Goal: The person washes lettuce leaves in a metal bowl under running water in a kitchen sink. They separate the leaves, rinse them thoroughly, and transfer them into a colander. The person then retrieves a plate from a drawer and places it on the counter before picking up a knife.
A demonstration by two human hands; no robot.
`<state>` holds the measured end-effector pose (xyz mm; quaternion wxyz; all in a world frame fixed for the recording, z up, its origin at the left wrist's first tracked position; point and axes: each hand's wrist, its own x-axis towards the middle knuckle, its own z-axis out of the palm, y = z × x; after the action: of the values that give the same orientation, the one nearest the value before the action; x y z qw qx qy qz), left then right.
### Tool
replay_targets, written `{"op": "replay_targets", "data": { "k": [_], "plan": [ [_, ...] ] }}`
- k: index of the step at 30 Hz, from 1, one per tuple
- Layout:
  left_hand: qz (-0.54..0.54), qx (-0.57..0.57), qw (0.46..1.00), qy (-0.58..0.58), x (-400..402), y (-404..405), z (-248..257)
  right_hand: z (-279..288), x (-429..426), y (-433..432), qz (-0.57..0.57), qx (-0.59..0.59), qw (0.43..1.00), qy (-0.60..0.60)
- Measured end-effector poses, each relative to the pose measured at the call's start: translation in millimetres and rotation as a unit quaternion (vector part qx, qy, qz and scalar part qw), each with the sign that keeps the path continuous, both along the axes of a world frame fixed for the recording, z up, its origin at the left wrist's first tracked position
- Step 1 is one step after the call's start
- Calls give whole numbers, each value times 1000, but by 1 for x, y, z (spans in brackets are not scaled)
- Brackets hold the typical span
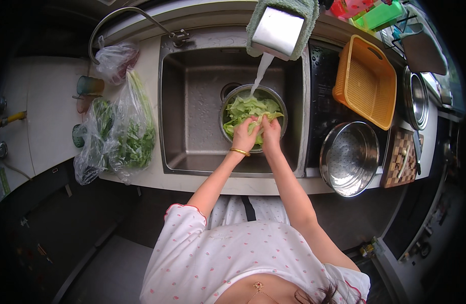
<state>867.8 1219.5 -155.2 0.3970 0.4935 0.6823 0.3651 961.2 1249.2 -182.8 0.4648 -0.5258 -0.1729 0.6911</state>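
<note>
Green leaf lettuce (238,110) fills a round metal bowl (222,131) standing in the right part of the stainless steel sink (202,114). Water pours from a wide metal faucet (278,30) onto the back of the leaves. My left hand (245,135), with a gold bangle at its wrist, grips lettuce leaves over the bowl. Close beside it, my right hand (271,133) pinches a leaf between thumb and fingers. Some fingertips are hidden among the leaves.
Left of the sink lie leafy vegetables in clear plastic bags (132,140) and cups (90,85). A thin curved tap (132,10) rises behind. On the right are an orange plastic basket (369,83), a perforated steel bowl (349,157), a checkered cutting board (398,159) and a knife (417,146).
</note>
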Motion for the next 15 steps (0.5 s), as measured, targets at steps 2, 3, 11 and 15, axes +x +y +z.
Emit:
{"op": "replay_targets", "data": {
  "k": [2, 3, 11, 15],
  "plan": [
    [-75, 90, 987, 109, 1, -6, 0, -4, 0, -1, -59, -79, 991, 88],
    [-110, 134, 971, 164, 0, -10, 1, -11, 3, -3, -40, -132, 987, 87],
    [-220, 146, 958, 111, -44, -27, 3, -6, 38, 12, 12, -69, 989, -133],
    [-14, 56, 996, 63, -59, -16, -6, 17, 50, 37, 175, 86, 896, -399]
  ]
}}
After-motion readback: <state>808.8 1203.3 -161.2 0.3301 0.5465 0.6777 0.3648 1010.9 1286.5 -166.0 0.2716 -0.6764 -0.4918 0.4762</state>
